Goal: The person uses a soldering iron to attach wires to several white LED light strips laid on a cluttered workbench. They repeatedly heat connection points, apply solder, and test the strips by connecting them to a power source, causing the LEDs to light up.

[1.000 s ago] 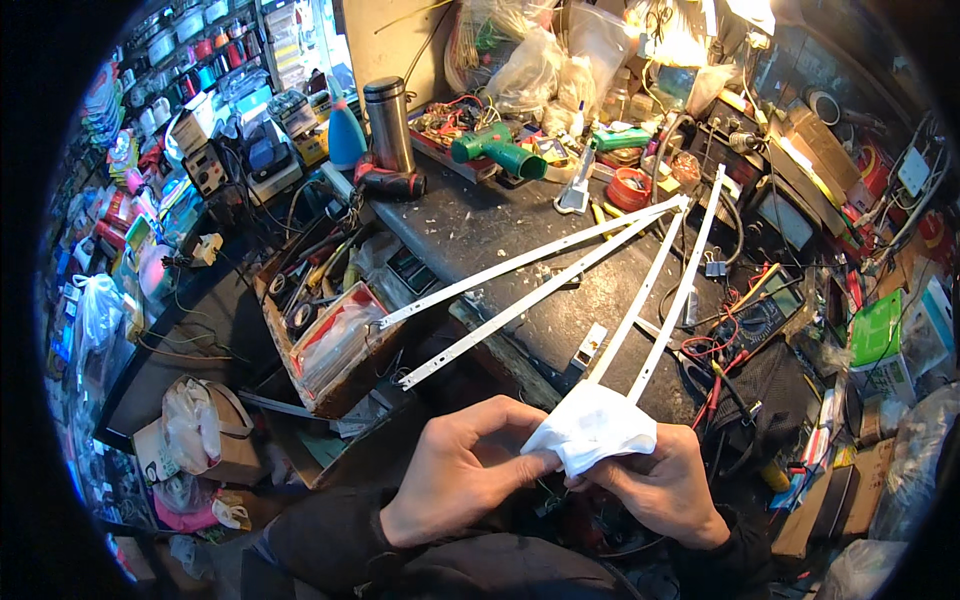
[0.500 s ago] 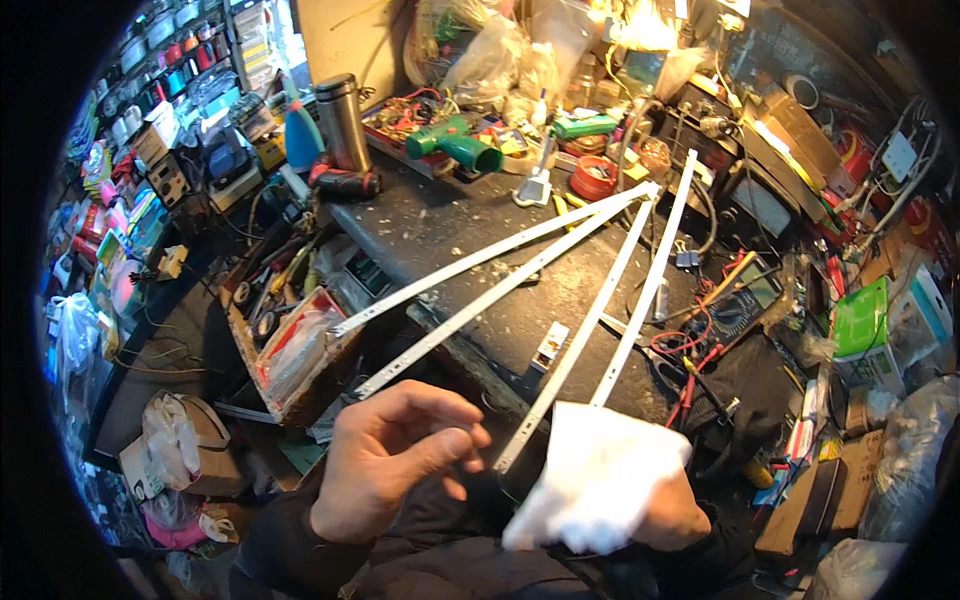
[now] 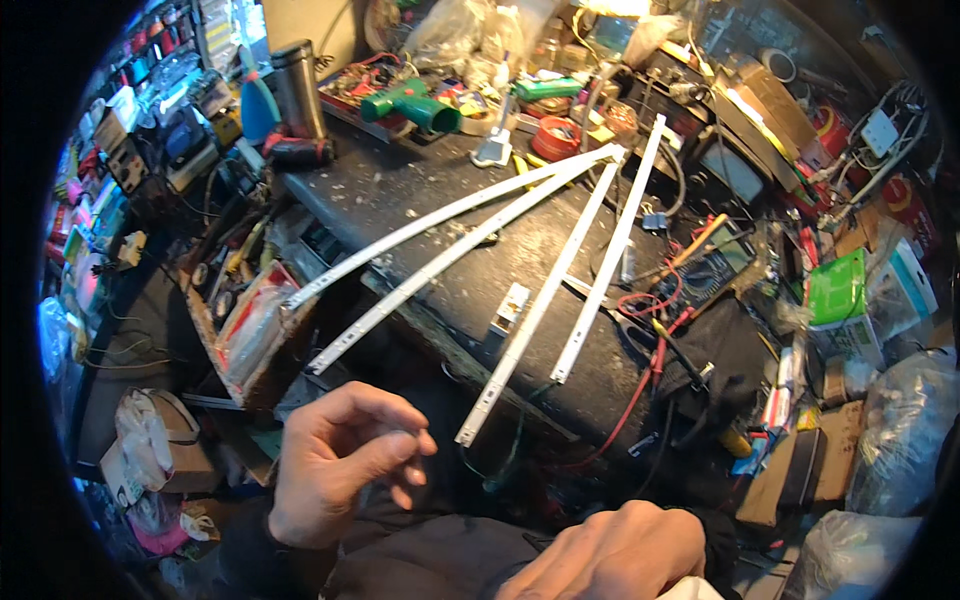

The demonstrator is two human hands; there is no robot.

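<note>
Has four white strips (image 3: pixel 538 305) laid out in a fan across the dark bench (image 3: pixel 420 180), with two slanting toward the left and two running down toward the body. Holds none of them at this moment. Judging by that, has the strips set out but nothing visibly joined or fastened; cannot tell how much work remains.

Carries the left hand (image 3: pixel 350 460) loosely curled and empty, thumb near fingertips, apart from the nearest strip end. Rests the right hand (image 3: pixel 610 555) low at the bottom edge, back upward, fingers hidden; cannot tell whether closed on the sliver of white cloth (image 3: pixel 692 590) just beside it.

Compared with half a second ago, shows far less of the cloth, then spread wide across the right hand and over the lower end of the right-most strip; now leaves that end uncovered. Also shifts the view, placing bench and strips higher and farther left
</note>
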